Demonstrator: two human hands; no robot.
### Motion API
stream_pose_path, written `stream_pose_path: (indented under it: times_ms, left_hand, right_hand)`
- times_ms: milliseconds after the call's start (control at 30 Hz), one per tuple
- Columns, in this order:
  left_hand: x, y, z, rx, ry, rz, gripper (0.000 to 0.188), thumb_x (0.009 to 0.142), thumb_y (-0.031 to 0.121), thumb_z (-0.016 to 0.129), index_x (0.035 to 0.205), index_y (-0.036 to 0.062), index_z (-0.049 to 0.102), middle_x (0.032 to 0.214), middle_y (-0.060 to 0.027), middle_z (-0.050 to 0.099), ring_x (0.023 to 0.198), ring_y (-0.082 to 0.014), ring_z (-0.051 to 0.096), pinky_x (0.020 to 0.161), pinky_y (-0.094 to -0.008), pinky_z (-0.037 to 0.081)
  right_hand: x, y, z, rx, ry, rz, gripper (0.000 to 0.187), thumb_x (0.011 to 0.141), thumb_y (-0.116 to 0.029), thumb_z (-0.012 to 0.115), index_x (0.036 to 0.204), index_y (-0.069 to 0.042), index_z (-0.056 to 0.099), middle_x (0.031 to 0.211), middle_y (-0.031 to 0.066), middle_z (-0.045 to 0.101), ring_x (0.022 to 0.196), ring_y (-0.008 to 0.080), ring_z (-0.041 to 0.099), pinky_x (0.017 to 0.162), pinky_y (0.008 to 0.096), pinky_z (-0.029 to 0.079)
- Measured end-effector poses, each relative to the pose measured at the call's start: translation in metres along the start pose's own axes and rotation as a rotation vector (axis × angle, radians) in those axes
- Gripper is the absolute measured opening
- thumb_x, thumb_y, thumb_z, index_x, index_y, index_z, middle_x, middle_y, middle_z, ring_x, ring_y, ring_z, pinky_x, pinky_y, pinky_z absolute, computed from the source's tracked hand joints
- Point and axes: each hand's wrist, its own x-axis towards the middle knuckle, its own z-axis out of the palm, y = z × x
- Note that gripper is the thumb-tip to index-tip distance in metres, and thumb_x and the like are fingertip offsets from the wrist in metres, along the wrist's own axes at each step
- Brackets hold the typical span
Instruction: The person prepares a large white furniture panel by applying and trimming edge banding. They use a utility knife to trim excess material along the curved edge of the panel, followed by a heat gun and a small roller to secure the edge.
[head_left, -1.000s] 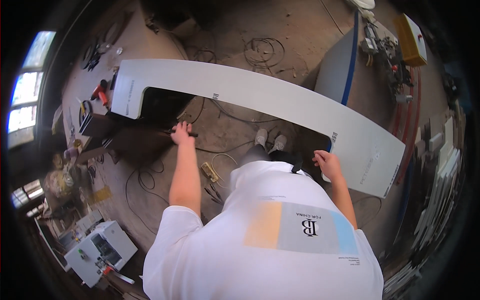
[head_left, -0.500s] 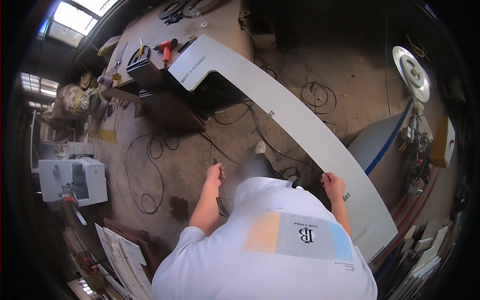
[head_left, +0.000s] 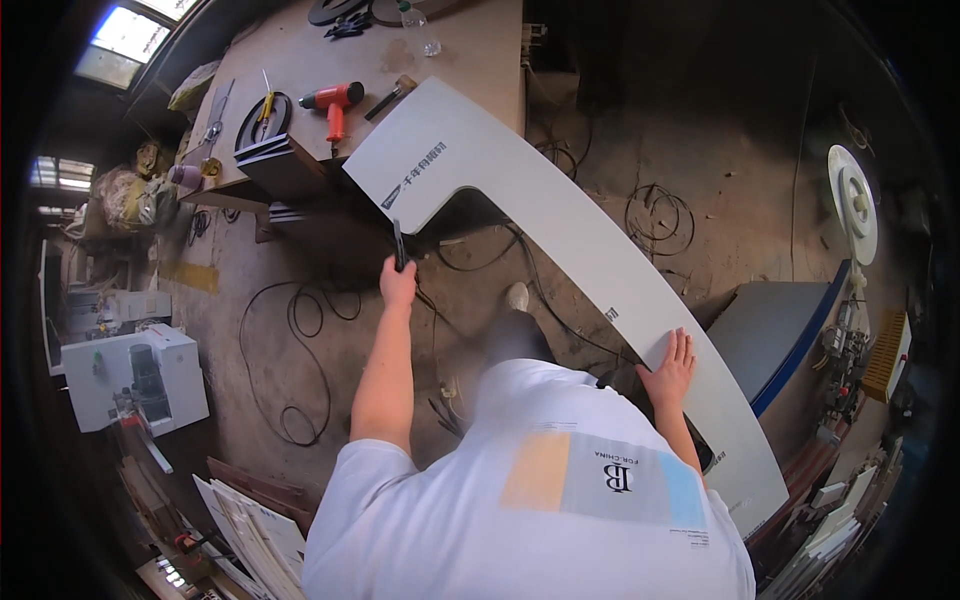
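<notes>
A long, curved, light-grey panel [head_left: 560, 240] crosses the view from the bench at upper left to the lower right, with a hooked cut-out near its far end. My right hand [head_left: 672, 368] lies on the panel's nearer half, fingers stretched out, thumb by the inner edge. In my left hand [head_left: 398, 282] is a slim, dark, knife-like tool [head_left: 400, 247], my fingers closed around its lower part. Its thin tip points up beside the corner of the panel's hooked end; whether it touches there I cannot tell.
On the bench [head_left: 450, 45] lie a red heat gun [head_left: 335, 100], a hammer [head_left: 392, 97], a roll of dark edging [head_left: 262, 120] and a clear bottle [head_left: 420, 30]. Cables [head_left: 295, 350] loop over the floor. A blue-edged panel [head_left: 770, 320] leans at right; white boards [head_left: 250, 520] stand at lower left.
My left hand has moved forward with the tool to the panel's hooked end. My right hand has gone from gripping the panel's inner edge to lying spread on its face. The view has shifted slightly.
</notes>
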Motion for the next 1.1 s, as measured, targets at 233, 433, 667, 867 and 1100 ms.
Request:
stream_pose_path:
  times_ms: [233, 433, 667, 867, 1100]
  left_hand:
    - [0.210, 0.141, -0.048, 0.589, 0.276, 0.479, 0.047, 0.093, 0.024, 0.075, 0.135, 0.0060, 0.064, 0.124, -0.0197, 0.071, 0.115, -0.0378, 0.068, 0.100, -0.0486, 0.053]
    - [0.200, 0.175, 0.001, 0.195, 0.011, 0.526, 0.034, 0.101, 0.024, 0.070, 0.126, 0.0007, 0.066, 0.102, -0.0098, 0.073, 0.089, -0.0232, 0.070, 0.083, -0.0372, 0.056]
    - [-0.007, 0.141, 0.145, -0.026, -1.179, -0.467, 0.043, 0.105, 0.038, 0.066, 0.133, 0.0053, 0.062, 0.118, -0.0134, 0.073, 0.104, -0.0262, 0.072, 0.086, -0.0388, 0.058]
    - [-0.065, 0.088, 0.230, -0.558, -0.949, -0.816, 0.056, 0.098, 0.043, 0.077, 0.139, 0.0100, 0.059, 0.134, -0.0123, 0.063, 0.123, -0.0302, 0.061, 0.099, -0.0500, 0.054]
    - [-0.076, 0.116, 0.235, -0.198, -0.746, -0.596, 0.053, 0.091, 0.068, 0.072, 0.119, 0.0232, 0.068, 0.103, 0.0033, 0.070, 0.089, -0.0156, 0.066, 0.066, -0.0307, 0.048]
  right_hand:
    - [0.011, -0.013, 0.020, -0.028, 0.100, 0.095, 0.096, 0.075, -0.017, 0.085, 0.158, -0.011, 0.038, 0.169, 0.0096, 0.036, 0.158, 0.0331, 0.031, 0.126, 0.0499, 0.032]
    - [0.016, -0.021, 0.021, -0.034, 0.096, 0.165, 0.088, 0.074, -0.008, 0.081, 0.153, -0.011, 0.042, 0.166, 0.0106, 0.040, 0.157, 0.0337, 0.033, 0.126, 0.0454, 0.033]
    - [0.005, -0.026, 0.011, -0.026, 0.026, 0.246, 0.090, 0.073, -0.009, 0.083, 0.153, -0.013, 0.042, 0.167, 0.0088, 0.039, 0.158, 0.0309, 0.031, 0.126, 0.0475, 0.031]
    - [0.005, -0.023, 0.011, 0.001, -0.119, 0.217, 0.098, 0.074, -0.026, 0.088, 0.157, -0.015, 0.040, 0.170, 0.0063, 0.035, 0.161, 0.0273, 0.025, 0.130, 0.0520, 0.024]
    - [-0.051, 0.047, 0.033, -0.029, 0.073, 0.348, 0.075, 0.087, -0.022, 0.074, 0.156, -0.018, 0.044, 0.170, 0.0012, 0.037, 0.159, 0.0237, 0.031, 0.130, 0.0562, 0.020]
